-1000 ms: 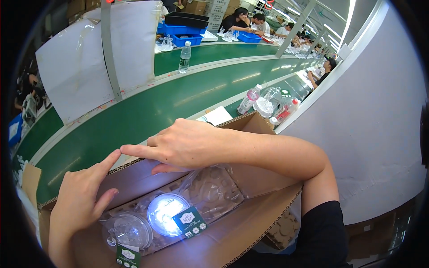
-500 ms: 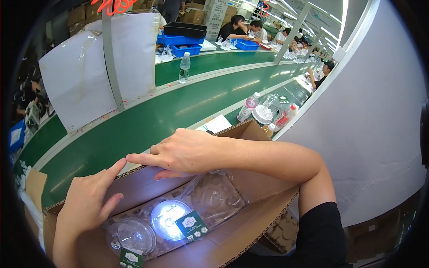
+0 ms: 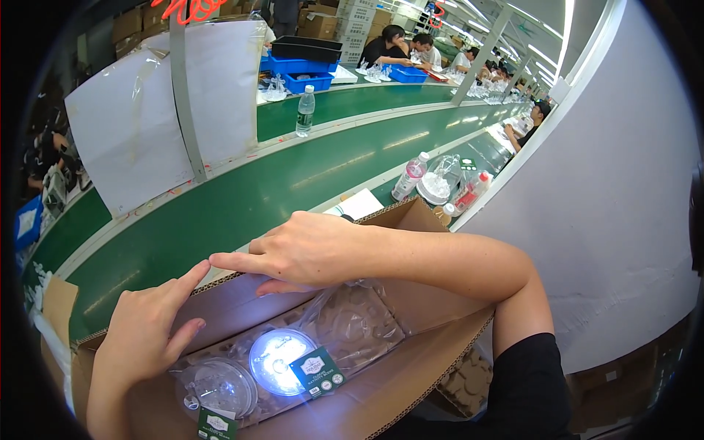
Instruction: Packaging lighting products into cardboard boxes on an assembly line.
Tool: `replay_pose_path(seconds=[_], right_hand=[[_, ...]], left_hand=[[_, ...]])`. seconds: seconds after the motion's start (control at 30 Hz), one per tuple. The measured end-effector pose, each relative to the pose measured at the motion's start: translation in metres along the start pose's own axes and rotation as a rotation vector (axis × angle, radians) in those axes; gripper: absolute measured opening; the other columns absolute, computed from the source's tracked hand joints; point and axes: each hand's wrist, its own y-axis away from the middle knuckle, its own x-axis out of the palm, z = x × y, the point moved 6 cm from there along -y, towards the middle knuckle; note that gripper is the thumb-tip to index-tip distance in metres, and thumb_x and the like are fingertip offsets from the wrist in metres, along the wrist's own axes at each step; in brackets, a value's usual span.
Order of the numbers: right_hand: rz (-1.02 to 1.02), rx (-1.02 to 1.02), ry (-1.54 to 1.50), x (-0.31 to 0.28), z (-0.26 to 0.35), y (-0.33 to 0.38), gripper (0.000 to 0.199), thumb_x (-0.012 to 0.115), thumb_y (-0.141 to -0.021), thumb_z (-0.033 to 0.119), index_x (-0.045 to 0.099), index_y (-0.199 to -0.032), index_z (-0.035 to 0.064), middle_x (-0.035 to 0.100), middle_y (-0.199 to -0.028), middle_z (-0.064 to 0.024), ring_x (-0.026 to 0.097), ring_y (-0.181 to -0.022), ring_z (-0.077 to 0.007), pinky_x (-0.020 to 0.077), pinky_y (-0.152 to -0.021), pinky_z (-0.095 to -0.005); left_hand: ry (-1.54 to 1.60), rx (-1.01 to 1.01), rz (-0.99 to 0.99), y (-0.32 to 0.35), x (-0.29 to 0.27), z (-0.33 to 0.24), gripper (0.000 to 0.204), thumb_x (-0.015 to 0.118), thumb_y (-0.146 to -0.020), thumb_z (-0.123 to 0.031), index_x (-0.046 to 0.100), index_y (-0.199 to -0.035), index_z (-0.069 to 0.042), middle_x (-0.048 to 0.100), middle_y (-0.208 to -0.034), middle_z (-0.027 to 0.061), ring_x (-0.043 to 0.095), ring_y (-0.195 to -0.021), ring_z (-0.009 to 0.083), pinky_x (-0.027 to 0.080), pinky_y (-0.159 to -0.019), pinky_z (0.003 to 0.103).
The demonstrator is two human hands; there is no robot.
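Over an open cardboard box (image 3: 433, 290), the tips of my two index fingers meet near its far edge. My left hand (image 3: 150, 319) reaches up from the left with index finger and thumb spread, holding nothing. From the right comes my right hand (image 3: 301, 249), its index finger pointing left, its thumb apart and its other fingers partly bent; nothing shows in it. Inside the box, a round clear item glowing bluish white (image 3: 277, 359) lies in plastic with a green tag (image 3: 317, 372). Beside it sits an unlit round clear item (image 3: 218, 389) with another green tag (image 3: 218, 423). Moulded brown card (image 3: 352, 323) lies under them.
A green conveyor belt (image 3: 242, 202) runs beyond the box. Bottles (image 3: 409, 176) and a bagged clear dome (image 3: 440, 183) stand past the far right corner. A white panel (image 3: 579, 220) rises at the right. Another bottle (image 3: 305, 111), blue bins (image 3: 308, 82) and several people are farther back.
Both hands and the things in the box stay as they were; the view has shifted only slightly. A distant person at the right has lowered an arm.
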Motion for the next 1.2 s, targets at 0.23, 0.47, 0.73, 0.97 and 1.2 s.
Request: replay_pose_path(seconds=[0.23,0.47,0.73,0.97,1.2], right_hand=[[0.023,0.018,0.002,0.0009,0.0004,-0.0001,0.070,0.069,-0.094,0.045,0.041,-0.150,0.0139,0.069,-0.077,-0.0078,0.071,-0.066,-0.0305,0.0561,-0.055,-0.0409],[0.184,0.069,-0.009,-0.0016,0.0018,-0.0023,0.074,0.066,-0.097,0.038,0.034,-0.159,0.0130,0.072,-0.092,-0.0105,0.073,-0.083,-0.0317,0.0591,-0.063,-0.0413],[0.183,0.066,0.003,0.0023,0.0005,-0.0017,0.076,0.066,-0.097,0.039,0.032,-0.160,0.0124,0.072,-0.091,-0.0091,0.073,-0.082,-0.0303,0.0593,-0.063,-0.0401],[0.121,0.047,0.015,-0.0009,0.0018,-0.0020,0.076,0.067,-0.096,0.041,0.033,-0.158,0.0129,0.072,-0.086,-0.0077,0.072,-0.075,-0.0296,0.0583,-0.060,-0.0398],[0.184,0.060,0.038,0.0009,0.0018,-0.0023,0.077,0.066,-0.098,0.038,0.029,-0.161,0.0116,0.072,-0.092,-0.0084,0.073,-0.082,-0.0284,0.0600,-0.063,-0.0390]], left_hand=[[0.006,-0.002,0.002,0.0003,0.0000,0.0002,0.080,0.078,-0.081,-0.016,0.045,-0.154,-0.008,0.071,-0.109,0.0143,0.070,-0.088,0.0321,0.054,-0.072,0.040],[0.008,-0.006,-0.002,0.0001,-0.0004,-0.0002,0.080,0.078,-0.081,-0.016,0.046,-0.154,-0.008,0.071,-0.107,0.0137,0.070,-0.088,0.0320,0.054,-0.071,0.041],[0.016,-0.001,-0.011,0.0009,-0.0001,0.0005,0.081,0.078,-0.081,-0.016,0.045,-0.154,-0.009,0.072,-0.109,0.0140,0.070,-0.086,0.0325,0.054,-0.069,0.041],[0.020,-0.021,0.009,0.0005,-0.0004,0.0009,0.082,0.078,-0.081,-0.017,0.044,-0.155,-0.010,0.072,-0.107,0.0130,0.070,-0.084,0.0319,0.053,-0.068,0.041],[0.011,-0.008,-0.006,0.0007,-0.0008,0.0009,0.082,0.078,-0.081,-0.017,0.044,-0.155,-0.010,0.071,-0.105,0.0123,0.069,-0.083,0.0321,0.053,-0.067,0.041]])
